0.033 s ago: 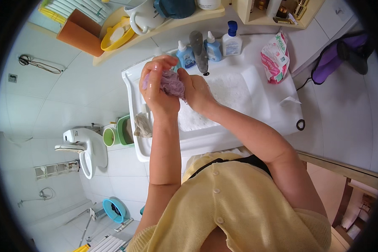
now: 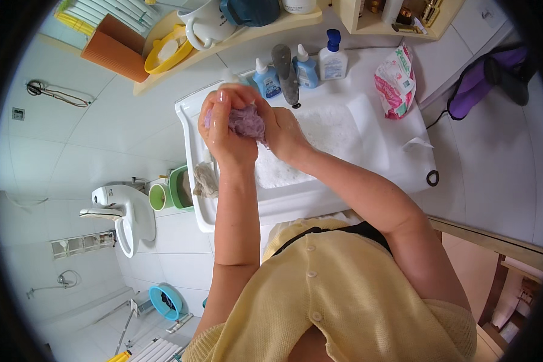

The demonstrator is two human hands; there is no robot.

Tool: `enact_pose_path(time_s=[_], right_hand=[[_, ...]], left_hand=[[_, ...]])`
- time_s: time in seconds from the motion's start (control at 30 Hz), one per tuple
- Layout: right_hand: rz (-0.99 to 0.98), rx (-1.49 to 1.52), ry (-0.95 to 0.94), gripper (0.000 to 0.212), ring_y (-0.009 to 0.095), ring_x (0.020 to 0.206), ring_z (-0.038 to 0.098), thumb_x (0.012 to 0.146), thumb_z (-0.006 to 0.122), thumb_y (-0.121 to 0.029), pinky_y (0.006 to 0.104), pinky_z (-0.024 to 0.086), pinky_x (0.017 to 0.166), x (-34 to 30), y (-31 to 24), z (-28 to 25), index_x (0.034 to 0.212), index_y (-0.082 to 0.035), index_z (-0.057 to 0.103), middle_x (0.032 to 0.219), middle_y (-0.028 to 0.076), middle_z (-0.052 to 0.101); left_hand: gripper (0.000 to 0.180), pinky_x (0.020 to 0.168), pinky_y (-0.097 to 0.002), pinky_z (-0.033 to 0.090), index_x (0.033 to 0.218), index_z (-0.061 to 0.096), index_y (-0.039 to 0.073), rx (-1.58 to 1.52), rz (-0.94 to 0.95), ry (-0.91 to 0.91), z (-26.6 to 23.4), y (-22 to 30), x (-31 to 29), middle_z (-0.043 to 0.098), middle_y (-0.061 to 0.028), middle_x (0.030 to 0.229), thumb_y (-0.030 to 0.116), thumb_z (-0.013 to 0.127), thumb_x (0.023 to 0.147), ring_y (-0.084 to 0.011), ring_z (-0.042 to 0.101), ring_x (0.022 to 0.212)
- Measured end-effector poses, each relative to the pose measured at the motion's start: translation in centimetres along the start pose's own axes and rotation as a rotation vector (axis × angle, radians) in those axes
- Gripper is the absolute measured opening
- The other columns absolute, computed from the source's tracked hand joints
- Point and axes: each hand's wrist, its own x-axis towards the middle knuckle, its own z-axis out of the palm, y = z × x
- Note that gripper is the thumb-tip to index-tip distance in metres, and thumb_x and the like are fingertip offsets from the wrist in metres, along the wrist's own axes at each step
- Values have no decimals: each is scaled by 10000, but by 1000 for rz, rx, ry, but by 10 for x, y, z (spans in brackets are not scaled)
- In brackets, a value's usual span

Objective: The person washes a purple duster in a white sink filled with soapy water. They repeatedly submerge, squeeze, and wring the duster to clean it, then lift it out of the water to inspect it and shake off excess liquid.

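A crumpled, wet-looking lilac cloth [image 2: 245, 122] is bunched between my two hands above the left part of the white sink [image 2: 371, 136]. My left hand [image 2: 226, 130] wraps round it from the left, its fingers curled over the top. From the right, my right hand [image 2: 285, 134] presses against the bundle, with its thumb side next to it. Both hands shine with wetness. Below them, suds and water [image 2: 332, 130] lie in the basin. Part of the cloth is hidden by my fingers.
Behind the basin stand a grey faucet [image 2: 285, 72], blue squeeze bottles [image 2: 266, 79] and a white pump bottle [image 2: 333, 57]. A pink-and-white pouch [image 2: 396, 84] rests on the right rim. A beige rag [image 2: 206, 180] lies on the left rim. Above is a shelf [image 2: 283, 24] with mugs.
The fingers of my left hand have come down slightly closer round the lilac cloth. Otherwise the scene looks the same.
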Motion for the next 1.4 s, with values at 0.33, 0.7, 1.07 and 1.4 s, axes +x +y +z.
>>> enact_pose_path(time_s=[0.33,0.7,1.07,1.4], right_hand=[[-25,271,-25,629,340,692,602,995,290,-424,414,454,654,-19,-11,15,727,42,615,681,214,615],[-133,134,126,604,432,684,570,995,287,-360,457,441,655,4,6,16,714,85,585,679,301,571],[-168,188,83,622,308,638,543,983,292,-414,396,438,648,23,-1,15,754,95,567,635,234,561],[-14,160,-39,554,69,568,456,986,294,-473,276,361,500,28,13,14,794,-48,592,627,9,521]], left_hand=[[415,457,-289,265,604,317,85,-27,-54,-60,7,17,-11,364,-40,555,191,488,968,-133,288,502],[496,448,-304,195,596,243,121,-65,-137,136,9,-2,7,228,-4,509,352,450,983,-129,194,481],[472,462,-305,208,593,245,120,-116,-94,91,2,-3,23,209,-2,518,336,404,981,-135,188,492],[437,463,-319,235,596,282,115,-37,-158,257,-3,-13,21,246,-14,521,303,463,948,-142,232,496]])
